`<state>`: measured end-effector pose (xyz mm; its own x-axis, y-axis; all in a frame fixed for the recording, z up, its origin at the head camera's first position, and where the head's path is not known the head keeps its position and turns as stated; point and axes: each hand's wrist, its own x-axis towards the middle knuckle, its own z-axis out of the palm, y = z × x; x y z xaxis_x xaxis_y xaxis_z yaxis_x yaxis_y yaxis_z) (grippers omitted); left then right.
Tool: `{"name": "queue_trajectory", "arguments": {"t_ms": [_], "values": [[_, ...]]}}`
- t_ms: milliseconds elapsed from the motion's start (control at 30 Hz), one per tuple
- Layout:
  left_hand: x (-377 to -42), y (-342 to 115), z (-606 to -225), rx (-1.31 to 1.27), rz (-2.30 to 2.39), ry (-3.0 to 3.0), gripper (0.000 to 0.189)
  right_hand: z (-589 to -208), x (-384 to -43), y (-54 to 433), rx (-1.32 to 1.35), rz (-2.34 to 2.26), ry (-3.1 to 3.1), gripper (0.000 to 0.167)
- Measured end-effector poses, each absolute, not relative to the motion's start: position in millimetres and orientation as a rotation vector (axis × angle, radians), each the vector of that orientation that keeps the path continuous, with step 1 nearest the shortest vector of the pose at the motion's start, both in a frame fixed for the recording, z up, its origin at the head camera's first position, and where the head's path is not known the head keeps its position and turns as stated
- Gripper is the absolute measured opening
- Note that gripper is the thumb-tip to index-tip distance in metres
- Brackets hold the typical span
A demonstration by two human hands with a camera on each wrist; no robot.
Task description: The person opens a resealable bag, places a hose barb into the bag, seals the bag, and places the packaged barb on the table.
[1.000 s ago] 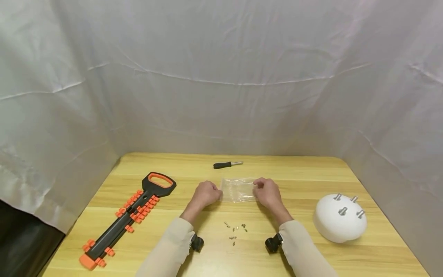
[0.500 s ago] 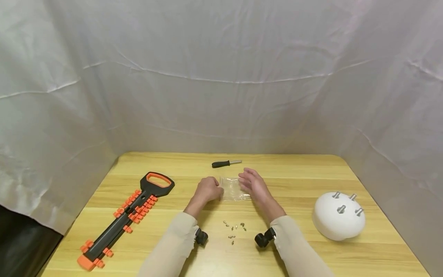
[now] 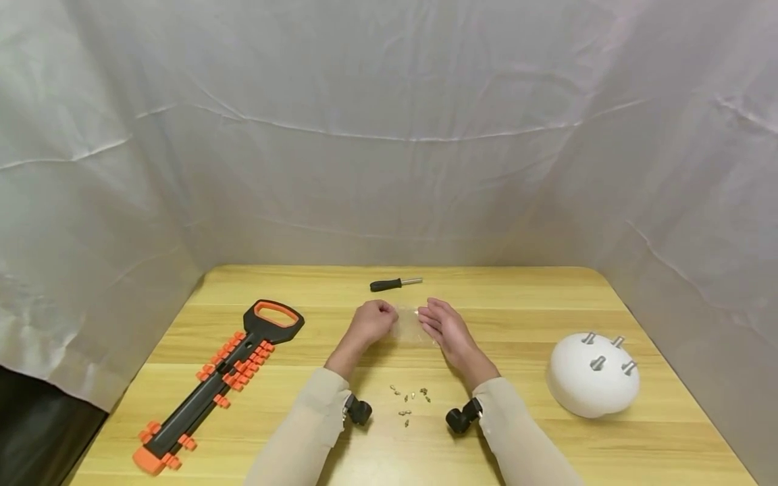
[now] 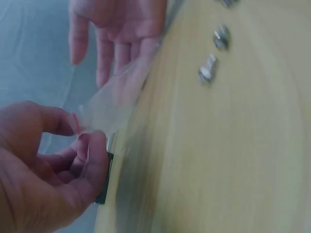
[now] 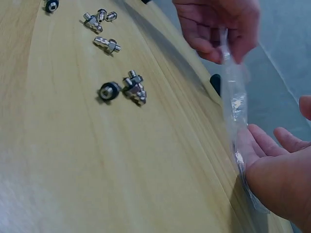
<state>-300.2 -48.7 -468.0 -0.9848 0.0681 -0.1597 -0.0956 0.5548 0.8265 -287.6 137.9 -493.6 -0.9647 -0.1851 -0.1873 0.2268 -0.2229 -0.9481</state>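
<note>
A clear plastic zip bag (image 3: 407,327) is held just above the table between my two hands. My left hand (image 3: 371,322) pinches its edge between thumb and fingers, where a red strip shows in the left wrist view. On the bag's other side is my right hand (image 3: 450,332), its fingers straight and touching the plastic in the right wrist view (image 5: 279,160). Nearer to me, several small metal fittings (image 5: 107,45) with ribbed and hexagonal parts lie loose on the wooden table (image 3: 516,304).
A black-handled screwdriver (image 3: 387,285) lies behind the hands. To the left stretches a long black rack with orange clips (image 3: 200,398) and a loop handle. At right sits a white rounded body (image 3: 589,381) with several metal posts. Grey fabric (image 3: 389,169) hangs around the table.
My right hand has let go of the bag's right edge, moved left and straightened its fingers. My left hand, still pinching the bag, has lifted it slightly. The fittings lie as before.
</note>
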Motion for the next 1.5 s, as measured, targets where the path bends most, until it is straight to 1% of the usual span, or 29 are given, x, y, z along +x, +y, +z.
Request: {"name": "queue_trajectory", "arguments": {"t_ms": [167, 400, 500, 633, 700, 900, 1100, 1367, 1500], "values": [[-298.4, -38.8, -463.0, 0.047, 1.596, 2.451, 0.022, -493.0, -287.6, 137.5, 0.039, -2.275, 1.763, 0.048], [-294.8, -24.8, -465.6, 0.190, 1.620, 2.428, 0.022, -491.1, -290.3, 133.0, 0.044, -2.258, 1.775, 0.042], [-291.4, -20.1, -466.6, 0.221, 1.644, 2.388, 0.022, -490.6, -291.3, 129.9, 0.058, -2.262, 1.790, 0.034], [-289.1, -15.8, -468.0, 0.203, 1.689, 2.322, 0.027, -491.0, -291.5, 128.7, 0.075, -2.278, 1.806, 0.024], [-289.3, -14.4, -470.1, 0.204, 1.688, 2.326, 0.026, -491.2, -290.5, 129.0, 0.079, -2.279, 1.819, 0.021], [-289.7, -14.1, -475.1, 0.222, 1.673, 2.354, 0.018, -494.1, -288.6, 131.5, 0.073, -2.273, 1.823, 0.021], [-287.9, -18.2, -475.5, 0.223, 1.617, 2.427, 0.020, -495.7, -288.6, 133.6, 0.073, -2.234, 1.845, 0.024], [-284.8, -16.5, -468.9, 0.188, 1.403, 2.674, 0.017, -497.3, -291.2, 134.0, 0.062, -2.182, 1.969, 0.021], [-284.8, -16.1, -466.6, 0.136, 1.412, 2.690, 0.018, -495.0, -290.9, 134.1, 0.059, -2.148, 1.989, 0.020]]}}
